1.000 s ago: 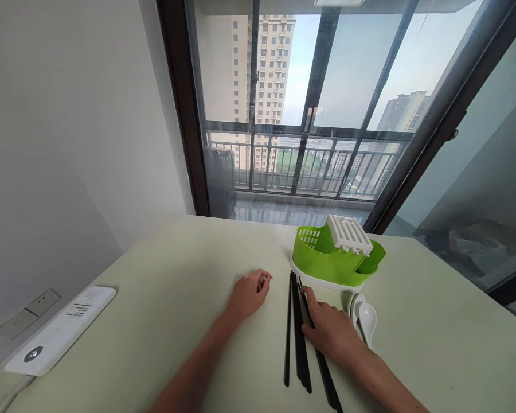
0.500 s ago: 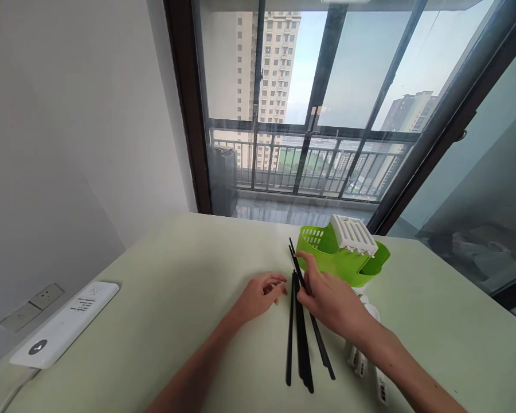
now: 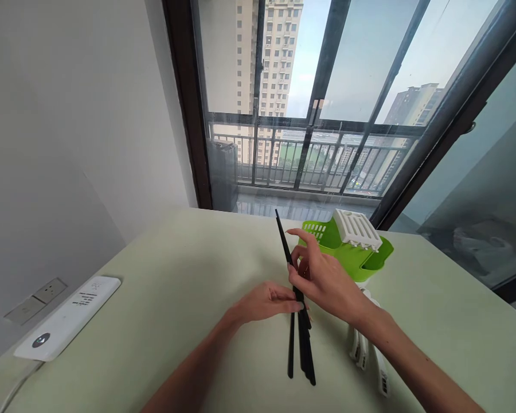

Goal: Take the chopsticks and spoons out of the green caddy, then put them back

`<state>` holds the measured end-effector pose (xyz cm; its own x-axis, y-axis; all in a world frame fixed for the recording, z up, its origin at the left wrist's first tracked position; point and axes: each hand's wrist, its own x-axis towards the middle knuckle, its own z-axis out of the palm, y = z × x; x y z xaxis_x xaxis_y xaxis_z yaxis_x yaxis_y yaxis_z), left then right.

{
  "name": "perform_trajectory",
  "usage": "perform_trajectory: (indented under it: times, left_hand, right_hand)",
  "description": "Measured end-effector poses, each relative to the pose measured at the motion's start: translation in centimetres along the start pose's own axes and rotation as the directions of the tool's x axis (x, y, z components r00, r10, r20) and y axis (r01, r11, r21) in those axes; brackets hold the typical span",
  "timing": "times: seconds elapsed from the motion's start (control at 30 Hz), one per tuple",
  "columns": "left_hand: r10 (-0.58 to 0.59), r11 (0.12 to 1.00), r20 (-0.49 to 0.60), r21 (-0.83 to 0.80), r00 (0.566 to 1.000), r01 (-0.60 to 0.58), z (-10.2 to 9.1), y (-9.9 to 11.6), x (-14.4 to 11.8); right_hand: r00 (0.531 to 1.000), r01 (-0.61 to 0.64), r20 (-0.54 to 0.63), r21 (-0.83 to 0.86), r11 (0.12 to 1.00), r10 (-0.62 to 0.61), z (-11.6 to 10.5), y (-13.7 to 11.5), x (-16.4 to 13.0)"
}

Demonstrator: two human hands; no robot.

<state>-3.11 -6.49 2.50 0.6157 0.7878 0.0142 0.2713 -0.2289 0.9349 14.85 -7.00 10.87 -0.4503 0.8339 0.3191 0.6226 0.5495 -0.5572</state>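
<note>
A pair of black chopsticks [image 3: 283, 238] is raised at a slant above the table, thin ends pointing away from me. My right hand [image 3: 320, 274] pinches them near the middle between thumb and fingers, its index finger stretched out. Lower down, my left hand [image 3: 270, 302] has its thumb across their thicker part, with its fingers partly hidden behind. Under my hands several more black chopsticks [image 3: 305, 355] lie bunched on the table. One single chopstick [image 3: 291, 350] rests just left of that bunch.
Behind my right hand stands a green draining caddy [image 3: 348, 259] with a white slotted holder [image 3: 358, 228] on top. White spoons [image 3: 380, 370] lie under my right forearm. A white power strip [image 3: 69, 318] sits at the left edge of the pale table [image 3: 163, 321]. Glass doors stand beyond.
My left hand has moved right and closed on the chopsticks in my right hand. That pair has come up off the table, and its far tips have shifted left and away.
</note>
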Motion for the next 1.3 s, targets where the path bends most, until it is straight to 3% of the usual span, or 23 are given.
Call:
perform_trajectory:
  times: [0.1, 0.23, 0.43, 0.6, 0.87, 1.3]
  left_hand:
    - [-0.003, 1.000, 0.002, 0.005, 1.000, 0.003, 0.2, -0.3, 0.1]
    - [0.049, 0.992, -0.150, 0.118, 0.987, -0.031, 0.5, -0.9, 0.3]
    - [0.279, 0.902, -0.299, 0.407, 0.913, -0.142, 0.4, -2.2, 0.8]
    - [0.388, 0.801, -0.294, 0.576, 0.873, -0.162, 0.4, -3.0, 0.8]
    - [0.401, 0.781, -0.308, 0.607, 0.863, -0.146, 0.4, -3.4, 0.9]
    - [0.356, 0.794, -0.292, 0.595, 0.887, -0.123, -0.2, -4.1, 1.0]
  right_hand:
    - [1.000, -0.013, -0.023, 0.050, 0.999, 0.014, -0.2, 0.5, 0.1]
    - [0.999, -0.032, -0.029, 0.047, 0.998, 0.033, -0.4, 1.5, 0.2]
    - [1.000, -0.015, -0.006, -0.038, 0.999, 0.015, -1.2, 2.5, 0.4]
    - [0.996, 0.047, -0.068, -0.109, 0.993, -0.054, -2.2, 1.9, 0.8]
    - [0.985, 0.031, -0.166, -0.144, 0.989, -0.055, -3.4, 0.5, 0.9]
    - [0.994, -0.009, -0.106, -0.084, 0.996, 0.000, -2.7, 1.2, 0.7]
